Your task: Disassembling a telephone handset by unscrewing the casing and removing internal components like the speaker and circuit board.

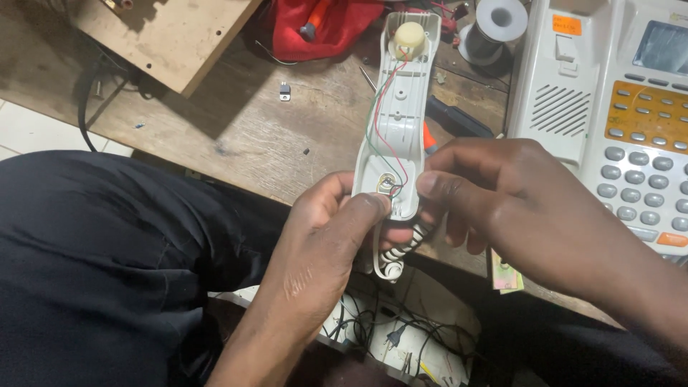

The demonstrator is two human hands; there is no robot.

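Both hands are on the opened telephone handset (398, 107), its back cover off, lying lengthwise over the edge of the wooden counter (236, 129). The left hand (326, 244) cradles the handset's lower end, thumb pressed beside the small microphone capsule (388, 184). The right hand (502, 193) closes in from the other side, fingers (437, 183) pinched together on the handset's rim right at that capsule. Red and green wires (383, 107) run up the handset to the cream earpiece speaker (410, 37) at its far end. The coiled cord (407, 240) hangs below the handset. The desk telephone base (609, 107) sits right of the handset, a solder spool (494, 25) beyond it. This looks like work on the microphone connection; the next move likely calls for a steady grip and care with those thin wires.
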